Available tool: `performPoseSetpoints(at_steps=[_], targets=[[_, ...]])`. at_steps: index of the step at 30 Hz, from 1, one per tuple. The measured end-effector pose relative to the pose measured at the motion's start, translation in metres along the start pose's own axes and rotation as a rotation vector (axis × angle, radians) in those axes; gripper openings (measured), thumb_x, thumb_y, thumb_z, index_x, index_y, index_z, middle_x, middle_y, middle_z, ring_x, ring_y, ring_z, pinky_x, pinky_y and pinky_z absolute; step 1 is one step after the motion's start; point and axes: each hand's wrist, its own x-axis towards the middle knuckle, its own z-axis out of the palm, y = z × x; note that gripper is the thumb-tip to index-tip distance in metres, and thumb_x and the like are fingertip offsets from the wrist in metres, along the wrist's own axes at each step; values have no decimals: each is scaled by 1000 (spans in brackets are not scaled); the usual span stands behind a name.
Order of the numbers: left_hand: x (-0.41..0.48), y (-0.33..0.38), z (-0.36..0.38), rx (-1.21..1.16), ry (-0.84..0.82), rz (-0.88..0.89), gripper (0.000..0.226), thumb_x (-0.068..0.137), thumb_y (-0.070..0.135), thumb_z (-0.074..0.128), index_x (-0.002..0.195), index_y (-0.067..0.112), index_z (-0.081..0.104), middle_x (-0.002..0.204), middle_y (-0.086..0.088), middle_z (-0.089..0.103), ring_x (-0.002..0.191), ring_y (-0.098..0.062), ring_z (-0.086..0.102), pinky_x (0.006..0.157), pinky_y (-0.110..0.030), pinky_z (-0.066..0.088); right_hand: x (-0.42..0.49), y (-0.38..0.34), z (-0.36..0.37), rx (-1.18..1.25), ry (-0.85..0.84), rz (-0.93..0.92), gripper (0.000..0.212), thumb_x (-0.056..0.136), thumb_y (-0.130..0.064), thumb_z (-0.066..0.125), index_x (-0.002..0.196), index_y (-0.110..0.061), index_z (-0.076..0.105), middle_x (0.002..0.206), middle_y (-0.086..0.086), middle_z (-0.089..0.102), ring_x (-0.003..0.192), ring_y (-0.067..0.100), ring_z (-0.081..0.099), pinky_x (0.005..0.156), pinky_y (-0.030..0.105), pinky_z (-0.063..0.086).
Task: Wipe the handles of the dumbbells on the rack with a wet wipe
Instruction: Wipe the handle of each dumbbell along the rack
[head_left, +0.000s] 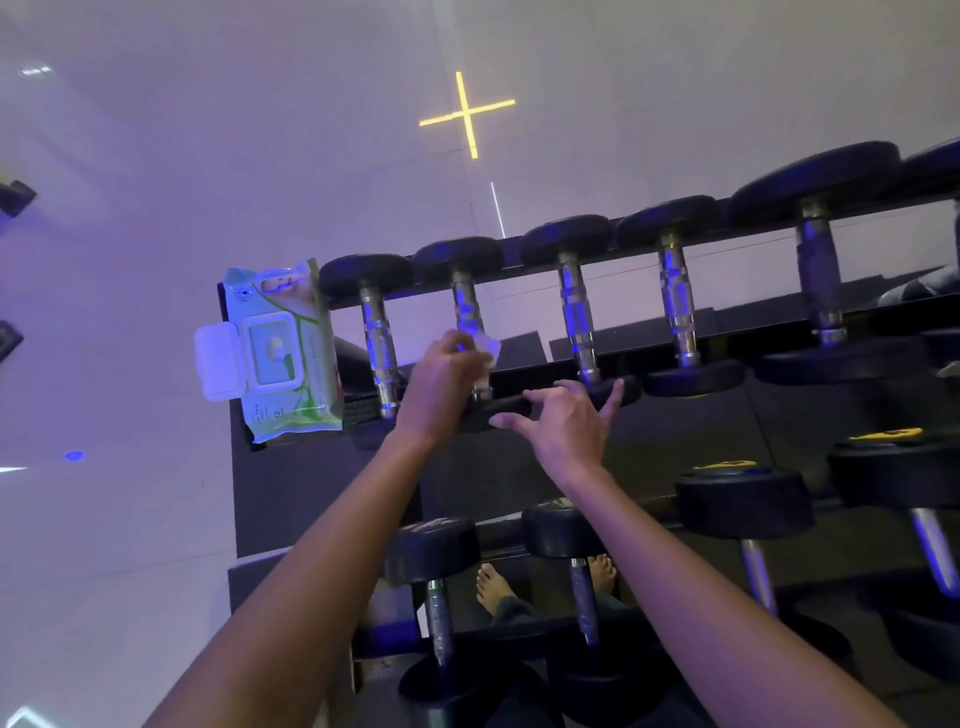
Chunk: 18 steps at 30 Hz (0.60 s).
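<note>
Several black dumbbells with knurled chrome handles lie across the top tier of a black rack (727, 236). My left hand (441, 384) grips a white wet wipe (485, 349) wrapped round the handle of the second dumbbell from the left (466, 306). My right hand (566, 426) rests with spread fingers on that dumbbell's near head (498, 410). The leftmost handle (381, 345) and the third handle (576, 317) are bare.
A green-and-white pack of wet wipes (275, 353) with its lid flipped open sits at the rack's left end. A lower tier holds more dumbbells (743, 501). Bare feet (493, 587) show on the floor below. A pale wall lies behind.
</note>
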Motion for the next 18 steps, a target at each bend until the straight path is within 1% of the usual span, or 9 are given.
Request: performPoseSetpoints(at_steps=[2,3,4,6,9,11,13,15,18], targets=[[22,7,-2,-170,138,-172,13,88,11,63,96,6,72,104,-2,55,81,-16,55,68,-10,39,1,0,0,6,-5,6,62,76,-64,56,121,-22,63,121,0,61,132,7,36,112,43,-18],[35,9,-3,-252,225,-246,12,87,10,63,95,7,72,103,-1,55,80,-14,56,65,-5,37,1,1,1,12,-3,10,62,76,-64,57,121,-22,63,122,0,61,132,6,36,112,43,-18],[45,11,-3,-329,296,-309,11,86,9,64,93,8,71,103,-2,57,80,-12,56,64,-4,38,1,1,2,20,0,14,62,76,-63,57,121,-21,64,123,0,60,132,6,36,112,42,-18],[44,12,2,-433,361,-412,8,86,9,62,92,11,68,100,-3,64,79,-9,58,66,-10,44,2,1,2,27,4,18,61,76,-62,58,120,-21,64,123,1,60,132,7,37,112,42,-18],[11,11,12,-573,318,-531,7,86,7,63,87,14,63,83,3,65,81,-14,65,69,-24,54,1,0,0,37,9,17,62,74,-62,59,120,-21,64,124,1,59,131,7,38,112,42,-18],[-2,5,12,-629,266,-578,13,83,4,67,80,15,62,78,4,64,80,-18,64,72,-27,54,0,0,-1,37,4,18,63,74,-63,59,121,-21,64,125,2,58,131,6,38,112,42,-18],[12,-2,7,-738,277,-659,17,83,-1,65,79,16,63,76,-1,64,73,-20,60,70,-33,53,0,1,-1,43,-3,17,62,74,-62,58,121,-21,64,124,1,58,130,7,38,112,42,-18],[35,-2,1,-883,302,-705,20,86,-4,58,91,14,65,79,-5,66,67,-16,60,71,-33,55,1,1,-1,44,-5,19,62,74,-62,58,120,-21,64,122,1,59,130,7,39,112,42,-17],[50,1,1,-981,273,-706,30,92,-3,49,111,14,63,82,-2,66,66,-10,58,65,-22,54,1,0,-2,34,-10,20,61,75,-62,58,121,-22,64,123,1,59,131,7,38,113,43,-16]])
